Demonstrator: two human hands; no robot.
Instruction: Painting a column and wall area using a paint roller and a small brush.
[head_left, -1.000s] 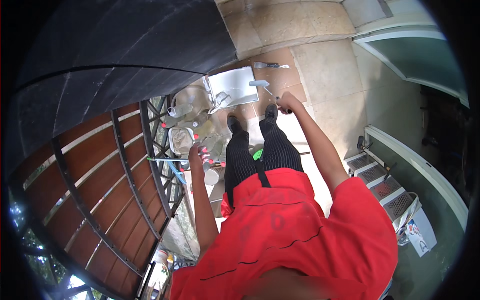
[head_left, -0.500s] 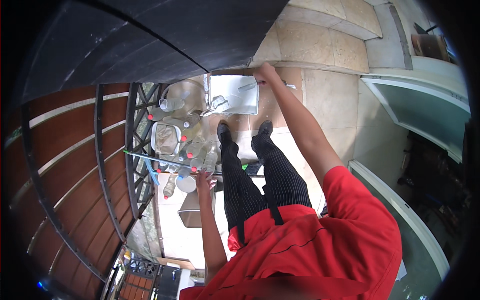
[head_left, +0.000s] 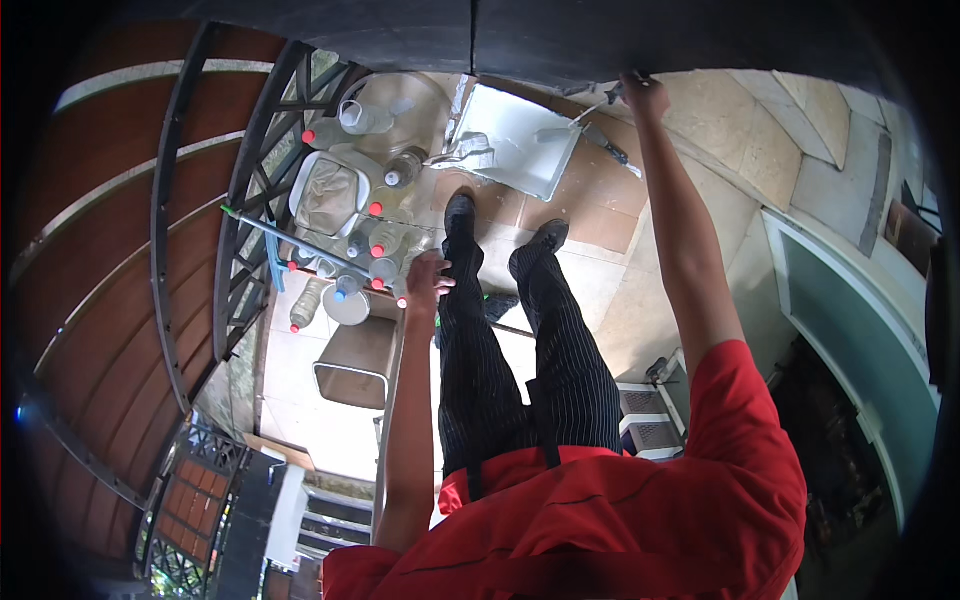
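My right hand (head_left: 647,97) is stretched far forward, closed round a slim hand tool (head_left: 606,100) close to the lower edge of a dark panel (head_left: 560,40). The fingers partly hide the tool, so its kind is unclear. Beside that hand lies a white tray (head_left: 510,115) holding a pale flat-bladed tool (head_left: 556,134) and a whitish brush-like thing (head_left: 476,152). Another tool (head_left: 612,146) rests on brown cardboard at the tray's right. My left hand (head_left: 428,277) is by my left knee, near the bottles, fingers apart with nothing visible in them.
Several plastic bottles, some red-capped (head_left: 385,238), crowd the floor at left around a white-rimmed bin (head_left: 328,192). A pole (head_left: 300,243) crosses them. A round lid (head_left: 347,303) and a brown container (head_left: 355,362) stand nearer. Slatted railing (head_left: 190,200) bounds the left; stone steps (head_left: 775,115) rise at right.
My right hand has moved rightward, away from the tray, to the dark panel's edge. My left hand has shifted slightly up and right in view. The whole view has turned.
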